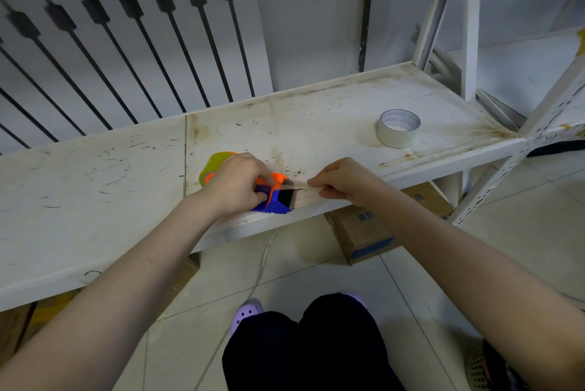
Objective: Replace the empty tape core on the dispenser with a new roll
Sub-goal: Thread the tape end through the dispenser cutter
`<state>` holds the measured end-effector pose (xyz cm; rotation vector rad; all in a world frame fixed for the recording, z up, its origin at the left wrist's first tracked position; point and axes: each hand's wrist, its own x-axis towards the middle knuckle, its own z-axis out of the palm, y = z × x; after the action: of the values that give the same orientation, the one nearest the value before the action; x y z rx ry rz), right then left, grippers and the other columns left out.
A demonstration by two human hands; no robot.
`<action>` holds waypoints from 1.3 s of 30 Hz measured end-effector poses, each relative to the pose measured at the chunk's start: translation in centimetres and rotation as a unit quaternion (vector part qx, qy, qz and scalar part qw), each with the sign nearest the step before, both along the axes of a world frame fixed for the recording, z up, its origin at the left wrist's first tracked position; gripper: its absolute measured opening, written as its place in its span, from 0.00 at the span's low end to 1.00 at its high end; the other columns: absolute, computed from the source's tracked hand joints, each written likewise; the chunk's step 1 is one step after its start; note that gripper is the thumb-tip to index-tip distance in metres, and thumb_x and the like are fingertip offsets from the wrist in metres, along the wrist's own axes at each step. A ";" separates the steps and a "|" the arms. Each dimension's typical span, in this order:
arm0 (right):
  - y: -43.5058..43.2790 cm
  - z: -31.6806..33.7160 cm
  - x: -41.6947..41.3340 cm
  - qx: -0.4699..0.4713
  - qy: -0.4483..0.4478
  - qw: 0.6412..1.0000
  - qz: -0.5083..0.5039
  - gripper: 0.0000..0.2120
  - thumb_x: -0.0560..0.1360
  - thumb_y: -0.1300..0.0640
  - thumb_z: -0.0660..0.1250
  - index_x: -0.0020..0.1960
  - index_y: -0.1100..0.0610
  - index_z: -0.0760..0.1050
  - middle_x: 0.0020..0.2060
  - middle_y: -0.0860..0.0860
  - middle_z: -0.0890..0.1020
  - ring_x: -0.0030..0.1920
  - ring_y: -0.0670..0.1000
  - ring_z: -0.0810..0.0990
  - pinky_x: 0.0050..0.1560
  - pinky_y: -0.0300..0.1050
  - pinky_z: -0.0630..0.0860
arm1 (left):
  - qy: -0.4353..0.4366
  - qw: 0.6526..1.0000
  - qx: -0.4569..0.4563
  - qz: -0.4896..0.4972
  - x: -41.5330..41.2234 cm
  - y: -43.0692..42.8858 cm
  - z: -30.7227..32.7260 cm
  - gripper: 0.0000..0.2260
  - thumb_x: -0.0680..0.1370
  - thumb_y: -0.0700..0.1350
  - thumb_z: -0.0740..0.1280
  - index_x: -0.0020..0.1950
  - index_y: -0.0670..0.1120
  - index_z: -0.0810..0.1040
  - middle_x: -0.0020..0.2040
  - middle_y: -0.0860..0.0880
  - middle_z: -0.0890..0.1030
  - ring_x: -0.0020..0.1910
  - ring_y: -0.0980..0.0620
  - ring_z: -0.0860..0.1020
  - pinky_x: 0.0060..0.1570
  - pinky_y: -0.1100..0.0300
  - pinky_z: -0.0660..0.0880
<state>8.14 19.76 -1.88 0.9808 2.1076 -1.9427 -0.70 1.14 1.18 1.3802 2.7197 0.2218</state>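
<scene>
Head view: the dispenser [272,197], orange and blue, rests at the front edge of the white shelf [95,200] and serves as the landmark. The left hand [235,186] covers its handle; its grip is clenched around the body. A yellowish new roll [210,165] sits on the dispenser, just behind that hand. To the right of the dispenser, the right hand [342,181] pinches the free tape end [299,185] and holds it taut across the nose.

The empty tape core [398,128] stands well apart, behind and to the right of the dispenser, with nothing inside it.

Risks, as judged: the tape end can stick back on itself or twist if tension drops; the dispenser may slide off the shelf edge if the left grip loosens.

A cardboard box [364,232] lies on the floor below the dispenser; its contents cannot be seen.
</scene>
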 end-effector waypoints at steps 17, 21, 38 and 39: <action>-1.0 -2.0 -0.3 0.071 0.003 0.997 -0.031 0.10 0.71 0.59 0.72 0.48 0.65 0.79 0.35 0.55 0.80 0.29 0.47 0.79 0.30 0.35 0.78 | 0.062 0.995 -0.066 -0.049 -0.4 -0.1 -0.6 0.14 0.68 0.44 0.68 0.52 0.51 0.82 0.51 0.51 0.82 0.56 0.48 0.75 0.54 0.56 0.67; -1.5 -3.0 -0.2 0.204 0.051 0.977 -0.031 0.08 0.73 0.57 0.69 0.44 0.62 0.79 0.34 0.51 0.80 0.29 0.48 0.80 0.39 0.44 0.81 | 0.120 0.982 -0.111 -0.094 -0.4 -0.5 -1.0 0.18 0.71 0.45 0.66 0.61 0.52 0.78 0.59 0.50 0.79 0.62 0.48 0.72 0.63 0.54 0.64; -1.6 -3.0 -1.2 0.389 0.043 0.919 0.053 0.07 0.78 0.56 0.61 0.48 0.59 0.74 0.41 0.52 0.77 0.41 0.50 0.75 0.43 0.43 0.73 | 0.311 0.908 -0.259 -0.111 1.9 -0.7 -2.3 0.31 0.76 0.43 0.61 0.77 0.42 0.52 0.73 0.40 0.61 0.73 0.40 0.59 0.72 0.36 0.42; -1.6 -3.0 -1.3 0.384 0.040 0.921 0.051 0.07 0.78 0.56 0.61 0.49 0.59 0.74 0.41 0.53 0.77 0.42 0.51 0.75 0.43 0.43 0.73 | 0.315 0.904 -0.265 -0.111 2.0 -0.7 -2.3 0.32 0.76 0.44 0.60 0.77 0.42 0.50 0.74 0.39 0.59 0.74 0.39 0.57 0.71 0.36 0.42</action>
<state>6.82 18.17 -4.92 0.8492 2.9699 -1.0952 1.33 0.48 -1.08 1.7604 2.6676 -1.0746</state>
